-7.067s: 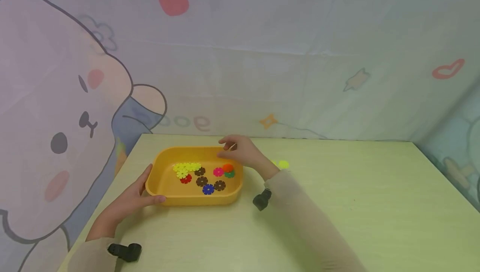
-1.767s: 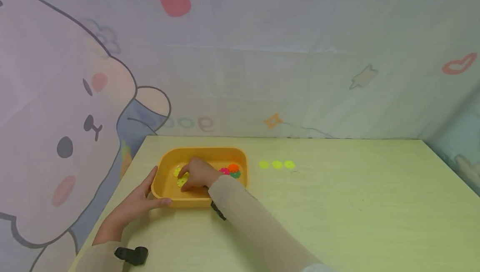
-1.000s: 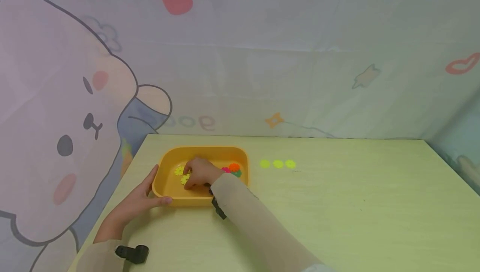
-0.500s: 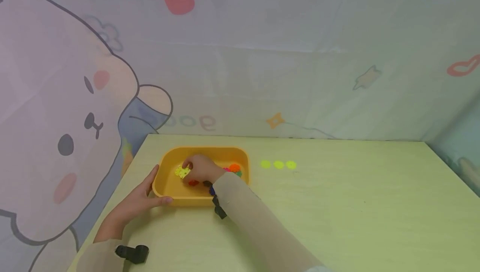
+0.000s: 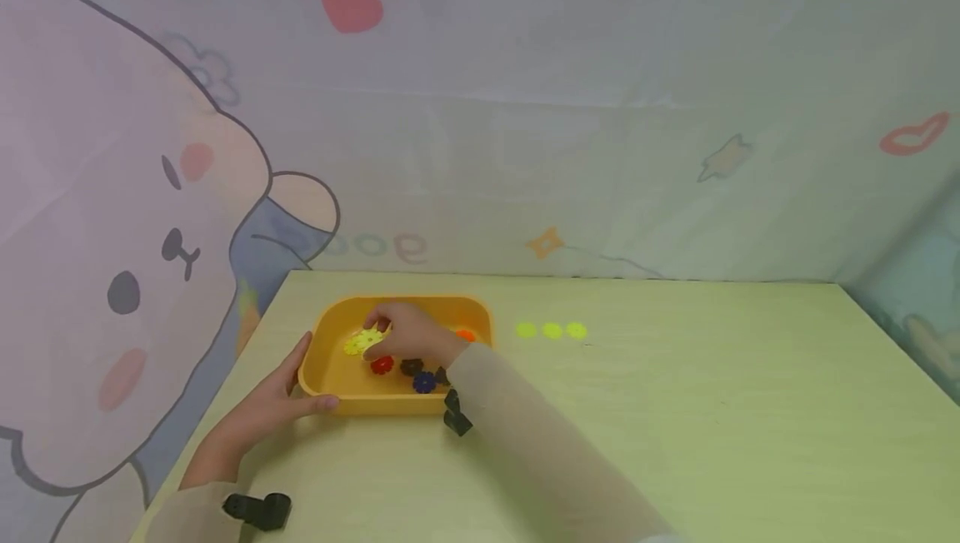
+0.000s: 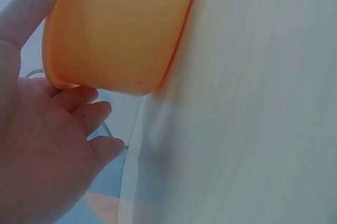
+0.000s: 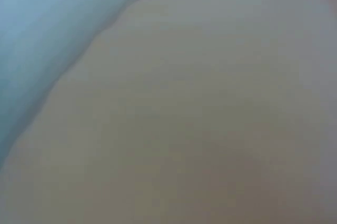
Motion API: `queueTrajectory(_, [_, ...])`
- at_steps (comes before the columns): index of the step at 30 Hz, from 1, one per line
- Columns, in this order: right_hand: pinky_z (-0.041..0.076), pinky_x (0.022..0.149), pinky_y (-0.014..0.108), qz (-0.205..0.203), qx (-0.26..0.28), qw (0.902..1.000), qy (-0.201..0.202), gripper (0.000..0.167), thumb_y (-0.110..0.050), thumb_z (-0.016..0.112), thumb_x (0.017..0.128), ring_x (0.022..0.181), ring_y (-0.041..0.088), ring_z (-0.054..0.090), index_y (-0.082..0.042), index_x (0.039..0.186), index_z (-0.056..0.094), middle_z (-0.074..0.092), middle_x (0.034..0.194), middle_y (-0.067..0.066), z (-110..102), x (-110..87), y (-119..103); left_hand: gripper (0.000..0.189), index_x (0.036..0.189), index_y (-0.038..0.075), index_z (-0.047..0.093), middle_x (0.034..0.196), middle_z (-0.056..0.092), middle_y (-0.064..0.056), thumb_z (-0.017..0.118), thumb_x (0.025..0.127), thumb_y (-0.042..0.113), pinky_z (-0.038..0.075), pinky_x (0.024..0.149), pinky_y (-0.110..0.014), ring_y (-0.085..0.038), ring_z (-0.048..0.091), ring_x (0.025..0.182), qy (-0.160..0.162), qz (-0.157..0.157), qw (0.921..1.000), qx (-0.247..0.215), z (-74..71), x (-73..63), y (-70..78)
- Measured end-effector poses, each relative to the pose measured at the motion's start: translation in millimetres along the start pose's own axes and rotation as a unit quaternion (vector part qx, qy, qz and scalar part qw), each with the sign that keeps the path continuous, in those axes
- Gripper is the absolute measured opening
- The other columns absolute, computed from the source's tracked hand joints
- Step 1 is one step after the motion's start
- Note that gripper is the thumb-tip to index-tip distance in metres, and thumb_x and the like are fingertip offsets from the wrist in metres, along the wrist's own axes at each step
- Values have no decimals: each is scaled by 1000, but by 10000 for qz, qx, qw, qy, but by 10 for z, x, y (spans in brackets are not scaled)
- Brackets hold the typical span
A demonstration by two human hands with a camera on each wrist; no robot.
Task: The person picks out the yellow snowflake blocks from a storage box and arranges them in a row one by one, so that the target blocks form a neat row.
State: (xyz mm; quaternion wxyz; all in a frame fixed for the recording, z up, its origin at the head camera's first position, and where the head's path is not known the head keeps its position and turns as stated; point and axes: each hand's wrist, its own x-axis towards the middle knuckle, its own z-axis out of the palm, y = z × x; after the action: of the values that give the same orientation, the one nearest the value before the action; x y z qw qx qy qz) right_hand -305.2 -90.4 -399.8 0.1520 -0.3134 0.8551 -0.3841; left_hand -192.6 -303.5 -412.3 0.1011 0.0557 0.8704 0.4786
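Observation:
A yellow-orange plastic tray (image 5: 352,403) lies on the table with several notched snowflake discs inside. My left hand (image 5: 262,406) grips its left end, thumb on the front rim; in the left wrist view the fingers (image 6: 89,116) bend against the tray's wall. My right hand (image 5: 412,333) is over the tray, thumb and fingertips pinching a yellow snowflake disc (image 5: 372,338) at the yellow cluster. Nearby lie a red disc (image 5: 382,366), a dark brown disc (image 5: 411,367) and a blue disc (image 5: 424,382). An orange disc (image 5: 466,335) is partly hidden by the right hand.
Three yellow discs stand in a row right of the tray: a left one (image 5: 527,330), a middle one (image 5: 552,331) and a right one (image 5: 577,331). A printed cloth (image 5: 562,110) hangs behind the table (image 5: 712,410). The right wrist view is blurred, mostly sleeve (image 7: 184,103).
Seven seconds ago fewer yellow discs showed on the table; three are now lined up. My right hand reached into the yellow cluster and has shifted slightly back and right, uncovering the red and blue discs.

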Motion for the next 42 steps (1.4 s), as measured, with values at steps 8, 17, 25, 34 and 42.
queueTrajectory(8, [44,83,21,-354,23,9992,160,37,-17,78,82,100,20,52,-8,115,64,59,108,3,-350,-335,-63,110,154,9,-10,160,-8,-22,74,85,27,6,108,-71,-48,-2,144,-23,4,9999,-145,17,26,-33])
queueTrajectory(17, [44,80,27,-290,-254,9962,777,37,-22,78,81,91,18,49,-11,114,65,58,100,1,-769,-742,166,112,154,9,-11,159,-8,-24,75,84,27,6,107,-73,-50,-1,143,1,-37,10000,21,-7,-7,-27])
queueTrajectory(25, [44,82,33,-121,-222,9919,1248,38,-20,78,81,94,24,51,-7,113,63,59,102,6,-1195,-1165,509,112,154,9,-10,159,-7,-24,75,84,26,6,106,-73,-51,-1,143,16,23,10000,19,1,20,-24])
queueTrajectory(34, [42,80,37,523,-323,9854,1590,40,-21,75,84,95,30,48,-4,117,61,56,105,11,-1548,-1535,1000,113,154,9,-12,159,-6,-24,75,84,29,9,107,-72,-51,0,143,4,-34,10000,31,13,35,-12])
queueTrajectory(42, [41,74,34,1177,-292,9761,1805,43,-23,73,86,93,25,45,-2,121,59,54,109,13,-1705,-1665,1421,111,153,7,-12,159,-8,-23,74,85,26,8,108,-72,-50,-1,143,-3,169,9998,-117,2,30,-31])
